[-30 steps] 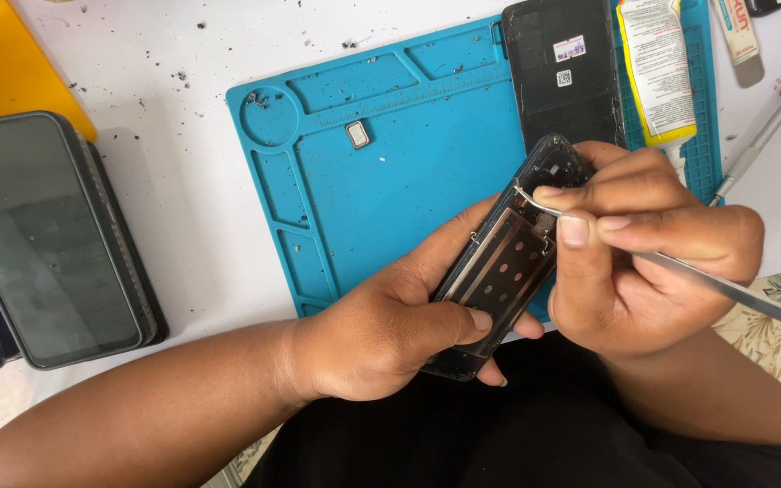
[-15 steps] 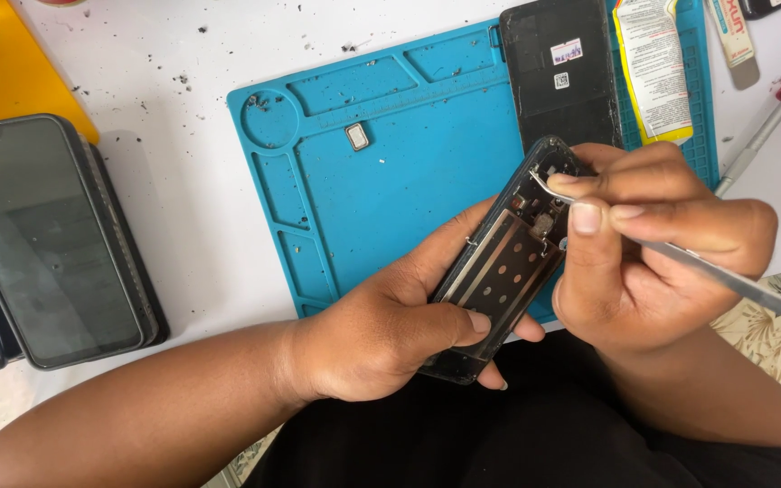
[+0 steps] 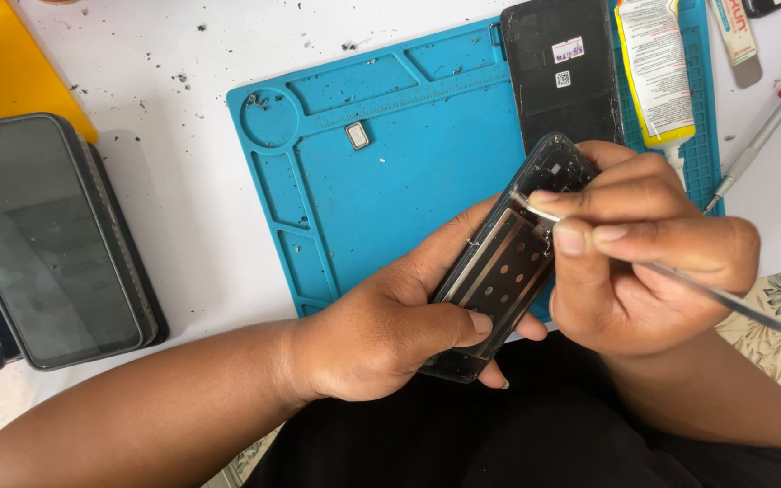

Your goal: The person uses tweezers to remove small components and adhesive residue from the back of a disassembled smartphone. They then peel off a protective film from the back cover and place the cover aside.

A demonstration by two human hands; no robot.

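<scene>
From the head camera, we see the left hand [image 3: 381, 330] wrapped around the lower part of a black phone frame with a perforated metal inner plate [image 3: 508, 262], thumb pressed across its face and fingers closed behind it, so the frame is held tilted just above the near edge of the blue silicone work mat [image 3: 390, 172]. The right hand [image 3: 644, 258] pinches a slim silver metal pair of tweezers [image 3: 698, 285] between thumb and fingers; the curved tip meets the upper part of the frame, just beyond the left thumb, and the handle runs out past the right palm.

Beyond the held frame, lying on the mat, we see a flat black phone back panel with small stickers [image 3: 560, 72] and, beside it, a yellow-capped white glue tube [image 3: 657, 77]. A small square metal part [image 3: 357, 136] lies on the mat farther left. Right of the right hand lies a silver screwdriver with a red cap [image 3: 757, 140]. Well left of the left arm sits a stack of dark-screened phones [image 3: 51, 239] on the white table [image 3: 192, 235].
</scene>
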